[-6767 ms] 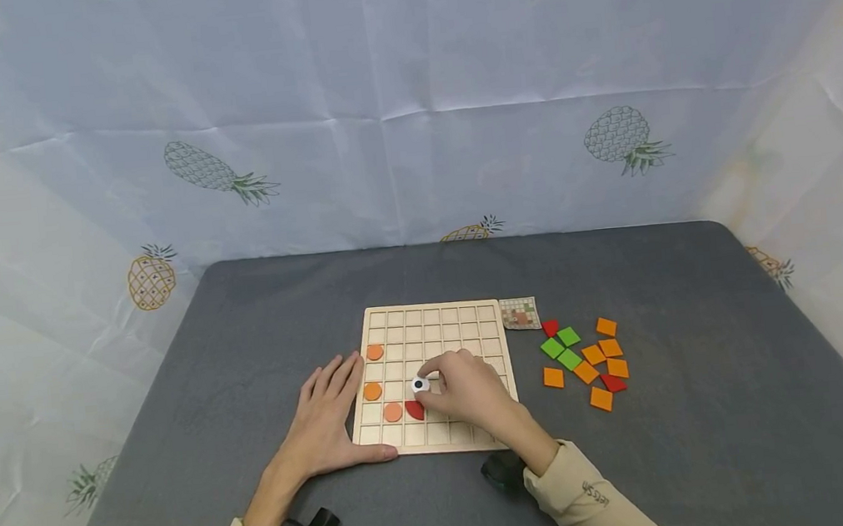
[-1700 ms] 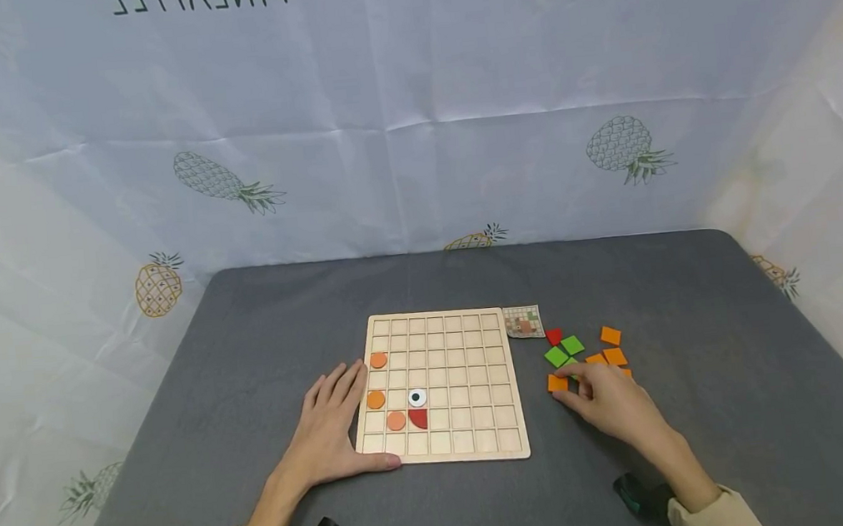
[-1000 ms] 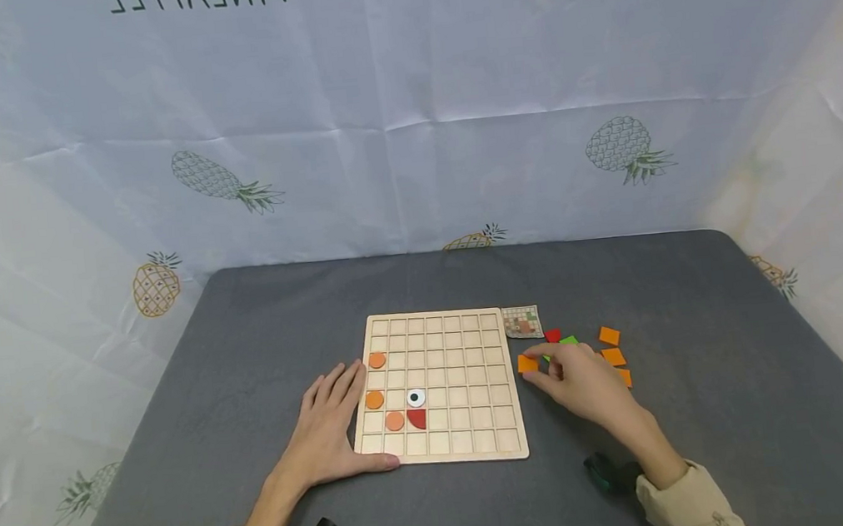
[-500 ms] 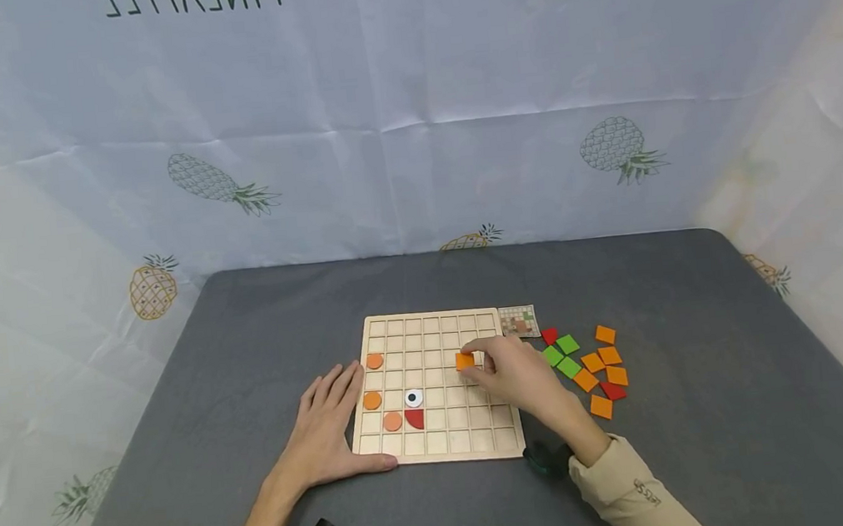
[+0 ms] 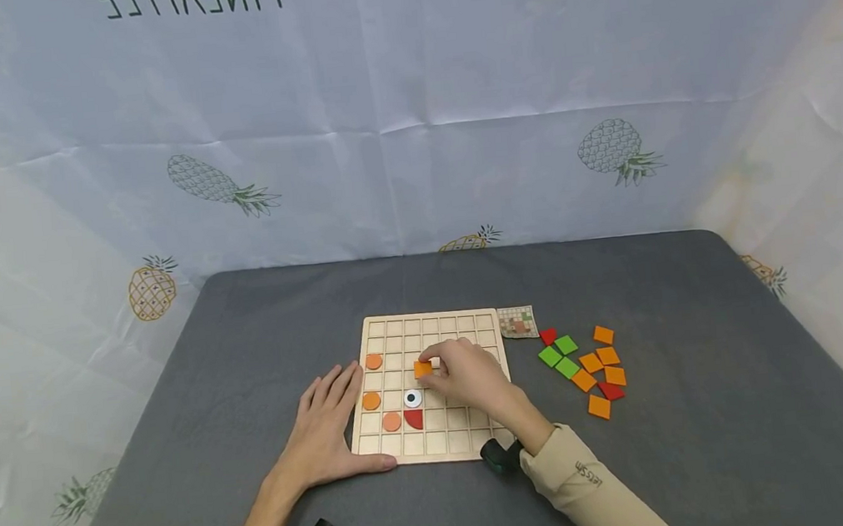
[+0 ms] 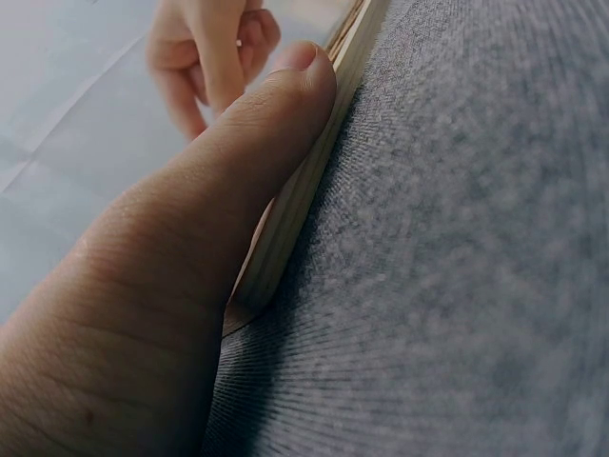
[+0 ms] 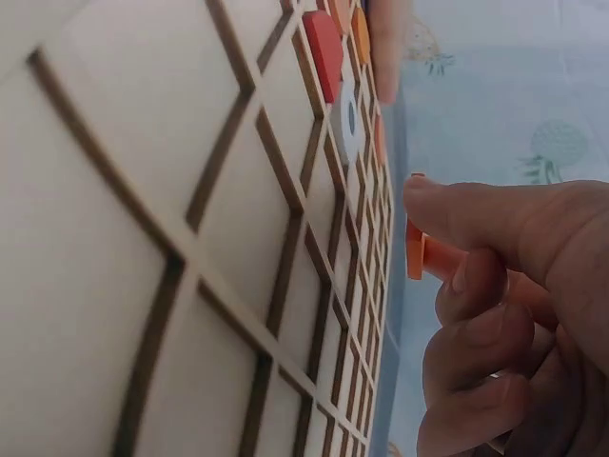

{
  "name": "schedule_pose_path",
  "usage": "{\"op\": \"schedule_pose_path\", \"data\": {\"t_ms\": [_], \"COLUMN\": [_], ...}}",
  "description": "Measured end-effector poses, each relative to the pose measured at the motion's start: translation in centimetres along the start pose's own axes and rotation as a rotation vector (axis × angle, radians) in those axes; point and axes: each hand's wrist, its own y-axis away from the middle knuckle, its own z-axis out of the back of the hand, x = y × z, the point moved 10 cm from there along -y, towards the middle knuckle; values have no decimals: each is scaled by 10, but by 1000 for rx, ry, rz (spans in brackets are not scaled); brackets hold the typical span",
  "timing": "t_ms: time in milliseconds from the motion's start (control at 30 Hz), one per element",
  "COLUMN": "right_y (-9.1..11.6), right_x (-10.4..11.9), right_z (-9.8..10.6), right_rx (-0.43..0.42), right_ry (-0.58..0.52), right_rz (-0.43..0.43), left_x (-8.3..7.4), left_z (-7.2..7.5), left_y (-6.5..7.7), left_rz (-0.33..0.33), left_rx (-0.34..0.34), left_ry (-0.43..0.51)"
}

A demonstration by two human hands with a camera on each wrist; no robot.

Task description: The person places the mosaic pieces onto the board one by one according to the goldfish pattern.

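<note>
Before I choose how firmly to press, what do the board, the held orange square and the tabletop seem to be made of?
Board: probably plywood, pale and matte; its edge looks layered in the left wrist view.
Square: painted wood or plastic, I can't tell which; even orange, no grain showing.
Tabletop: looks cloth-covered, grey and dull; fine ribbing shows up close.

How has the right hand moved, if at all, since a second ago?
Yes, leftward: the right hand has gone from right of the board to above it.
</note>
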Motion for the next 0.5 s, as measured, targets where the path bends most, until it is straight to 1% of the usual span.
{"op": "schedule_pose_path", "data": {"t_ms": [233, 500], "right_y": [-9, -13], "right_x": [2, 4], "right_z": [-16, -20], "right_rx": [48, 55], "right_ry": [-1, 15], "right_rz": [-23, -20], "left_x": [1, 1], "left_z": [0, -1], "left_y": [0, 0], "left_rz": [2, 10], "left_rx": [3, 11], "left_ry": [1, 0]}}
